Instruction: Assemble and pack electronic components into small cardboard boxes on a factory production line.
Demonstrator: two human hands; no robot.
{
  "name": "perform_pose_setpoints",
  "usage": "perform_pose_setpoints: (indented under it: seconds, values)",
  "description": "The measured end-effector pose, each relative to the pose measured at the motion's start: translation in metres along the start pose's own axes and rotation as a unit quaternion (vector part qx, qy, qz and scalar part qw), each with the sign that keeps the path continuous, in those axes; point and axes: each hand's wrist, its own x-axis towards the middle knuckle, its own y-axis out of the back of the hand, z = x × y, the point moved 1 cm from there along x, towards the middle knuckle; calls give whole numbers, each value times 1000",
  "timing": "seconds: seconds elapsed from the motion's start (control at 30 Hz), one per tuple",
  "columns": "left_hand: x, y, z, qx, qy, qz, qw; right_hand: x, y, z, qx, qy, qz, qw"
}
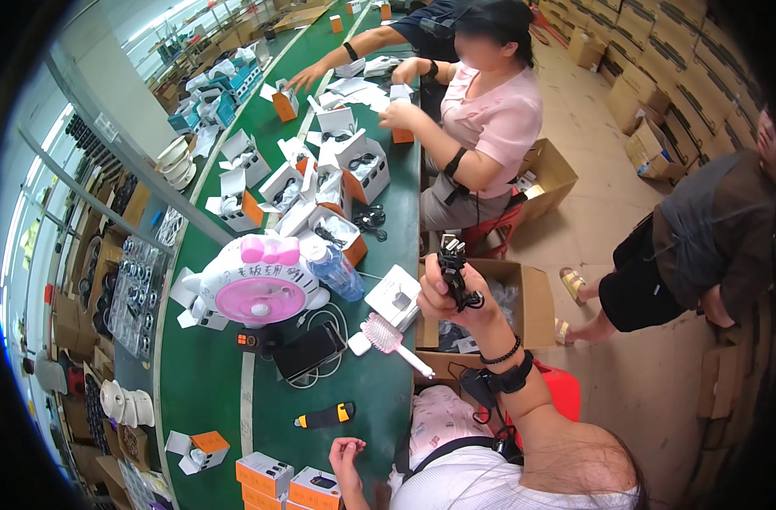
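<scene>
My right hand is raised over the table's right edge, closed around a bundle of coiled black cables with plugs at the top. Below it stands an open cardboard box with clear plastic bags inside. Down by the table's near edge, my left hand has loosely bent fingers and no visible object in it. Small orange-and-white boxes are stacked to its left. A black-and-yellow tool lies just beyond that hand.
A pink-and-white fan, a water bottle, a black phone and a pink hairbrush lie on the green table. Open small boxes crowd farther up. A seated co-worker handles a box; another person stands right.
</scene>
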Motion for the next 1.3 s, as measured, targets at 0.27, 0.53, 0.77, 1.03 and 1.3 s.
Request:
perform_pose_setpoints:
  seconds: [0.27,0.53,0.77,1.03,1.3]
  values:
    - [-1,6,-7,-1,12,23,1000,12,88,8,-519,-56,263,811]
    - [-5,9,-15,-9,22,58,998,14,166,37,-780,-151,221,565]
    - [-4,9,-13,-5,23,81,996,1,139,97,-902,-130,47,410]
    - [-6,14,-9,-9,3,68,998,-1,123,69,-855,49,154,493]
    - [-38,32,-3,-58,-49,102,992,-24,51,111,-679,-107,84,722]
